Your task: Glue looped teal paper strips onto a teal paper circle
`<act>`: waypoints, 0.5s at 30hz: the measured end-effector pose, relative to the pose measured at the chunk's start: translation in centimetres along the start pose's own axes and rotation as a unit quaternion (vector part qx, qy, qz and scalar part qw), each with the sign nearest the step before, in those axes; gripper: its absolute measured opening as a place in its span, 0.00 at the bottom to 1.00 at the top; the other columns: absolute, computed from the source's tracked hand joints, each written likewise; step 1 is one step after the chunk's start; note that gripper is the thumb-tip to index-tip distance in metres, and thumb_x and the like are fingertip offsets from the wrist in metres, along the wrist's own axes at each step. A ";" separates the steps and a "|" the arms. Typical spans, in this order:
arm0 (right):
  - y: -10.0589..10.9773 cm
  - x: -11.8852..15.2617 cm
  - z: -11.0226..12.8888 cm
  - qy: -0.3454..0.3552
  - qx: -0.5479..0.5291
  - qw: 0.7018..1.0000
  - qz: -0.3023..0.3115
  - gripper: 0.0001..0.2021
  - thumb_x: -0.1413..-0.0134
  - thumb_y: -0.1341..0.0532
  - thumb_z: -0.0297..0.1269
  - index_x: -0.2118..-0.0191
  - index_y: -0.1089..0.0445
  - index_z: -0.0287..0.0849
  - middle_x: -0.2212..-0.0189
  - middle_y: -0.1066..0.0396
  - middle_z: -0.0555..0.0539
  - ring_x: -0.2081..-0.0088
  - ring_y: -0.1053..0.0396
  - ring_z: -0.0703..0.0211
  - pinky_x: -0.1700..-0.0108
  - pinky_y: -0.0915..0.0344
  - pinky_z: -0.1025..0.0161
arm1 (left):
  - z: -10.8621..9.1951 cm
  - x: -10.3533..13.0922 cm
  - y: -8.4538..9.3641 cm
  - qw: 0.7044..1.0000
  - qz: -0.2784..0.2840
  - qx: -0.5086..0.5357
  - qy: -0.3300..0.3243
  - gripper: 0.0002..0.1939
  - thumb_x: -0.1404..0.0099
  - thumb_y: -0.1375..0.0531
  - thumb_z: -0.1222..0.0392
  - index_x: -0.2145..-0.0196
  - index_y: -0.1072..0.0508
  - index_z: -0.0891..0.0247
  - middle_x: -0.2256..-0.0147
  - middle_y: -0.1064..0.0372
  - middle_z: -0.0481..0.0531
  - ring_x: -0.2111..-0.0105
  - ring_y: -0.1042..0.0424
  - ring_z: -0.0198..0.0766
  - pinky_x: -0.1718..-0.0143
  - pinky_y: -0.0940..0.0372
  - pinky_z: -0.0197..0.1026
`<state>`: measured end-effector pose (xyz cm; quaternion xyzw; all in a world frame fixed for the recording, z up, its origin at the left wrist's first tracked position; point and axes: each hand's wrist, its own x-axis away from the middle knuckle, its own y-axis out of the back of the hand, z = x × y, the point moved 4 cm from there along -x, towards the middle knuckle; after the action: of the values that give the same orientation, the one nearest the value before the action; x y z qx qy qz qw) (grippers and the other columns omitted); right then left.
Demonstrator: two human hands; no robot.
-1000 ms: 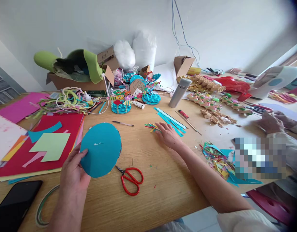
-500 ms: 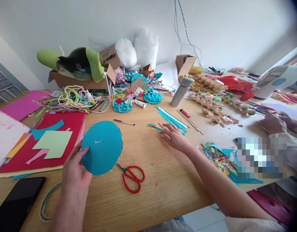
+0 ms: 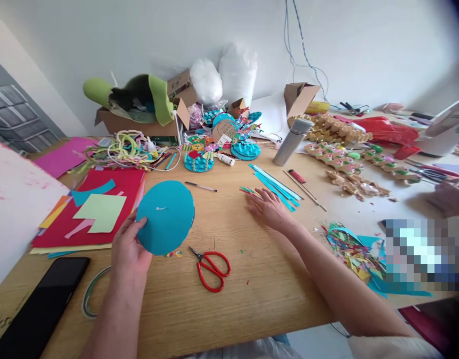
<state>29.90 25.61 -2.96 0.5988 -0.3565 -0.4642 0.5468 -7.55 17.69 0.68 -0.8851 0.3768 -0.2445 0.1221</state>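
Note:
In my left hand is a round blue paper disc, gripped at its left edge between thumb and fingers and held up above the table. A small white mark shows near its middle. Some colourful bits peek out under its lower edge. My right hand lies palm down with its fingers stretched out over a small bunch of thin coloured paper strips, covering part of them. Red-handled scissors lie on the table between my hands.
Blue paper strips, a pen and a grey flask stand or lie beyond my right hand. Coloured sheets, a phone and a tape roll are at the left. Paper scraps lie at the right, near another person's hand.
The view has swung a little to the left. My right hand has settled lower over the thin coloured strips. My left hand still holds the blue disc, with more colourful bits showing beneath it.

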 end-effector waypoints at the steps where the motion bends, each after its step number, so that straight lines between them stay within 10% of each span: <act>1: 0.3 -0.3 0.6 0.005 -0.010 1.000 -0.009 0.24 0.34 0.50 0.48 0.38 0.34 0.46 0.38 0.38 0.37 0.37 0.45 0.39 0.39 0.44 0.44 | -0.1 0.0 0.0 1.000 -0.002 0.006 -0.002 0.13 0.59 0.32 0.65 0.71 0.22 0.60 0.70 0.24 0.46 0.64 0.28 0.39 0.65 0.33 0.39; 10: 0.3 -10.8 12.3 0.042 -0.026 0.998 0.027 0.17 0.34 0.49 0.37 0.50 0.27 0.36 0.51 0.29 0.35 0.48 0.36 0.46 0.49 0.39 0.56 | -0.2 -0.1 0.1 0.998 0.010 0.032 -0.047 0.14 0.61 0.31 0.65 0.72 0.23 0.61 0.70 0.24 0.47 0.67 0.28 0.38 0.65 0.34 0.39; 15: -0.5 -11.3 12.3 0.020 -0.008 1.000 0.023 0.13 0.40 0.47 0.27 0.56 0.26 0.36 0.56 0.27 0.36 0.51 0.33 0.50 0.52 0.40 0.60 | -0.2 -0.5 0.2 0.998 0.014 0.026 -0.049 0.15 0.59 0.32 0.64 0.69 0.23 0.60 0.68 0.23 0.47 0.66 0.27 0.40 0.62 0.33 0.42</act>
<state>14.68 32.25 -1.23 0.5951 -0.3551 -0.4423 0.5693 -8.08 17.87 0.56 -0.8870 0.3764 -0.2085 0.1675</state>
